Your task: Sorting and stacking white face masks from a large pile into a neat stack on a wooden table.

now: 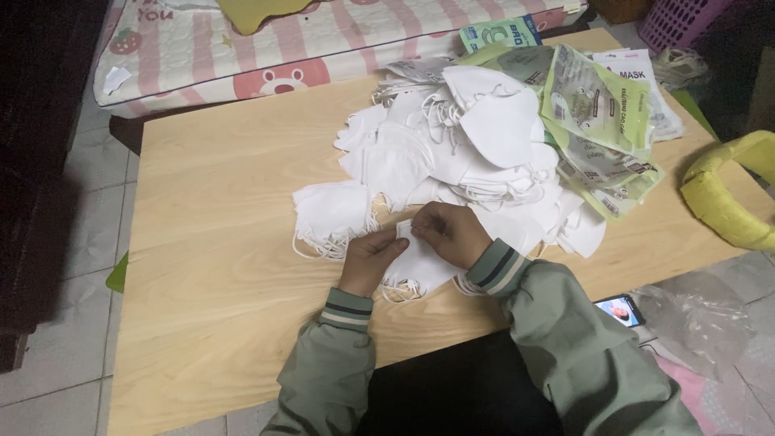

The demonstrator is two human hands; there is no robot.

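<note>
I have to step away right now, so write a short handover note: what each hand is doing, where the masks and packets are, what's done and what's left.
Left hand: on the near-left part of a white mask lying flat at the table's near edge.
Right hand: pinching the top edge of the same mask.
Mask pile: loose white masks heaped at the table's centre-far side; a few lie apart to the left.
Packets: green printed packets heaped right of the pile.
Done: cannot tell how many masks are packed; none is seen going into a packet.
Left: the whole loose pile is still unpacked, and the mask in hand is still being handled.
</note>
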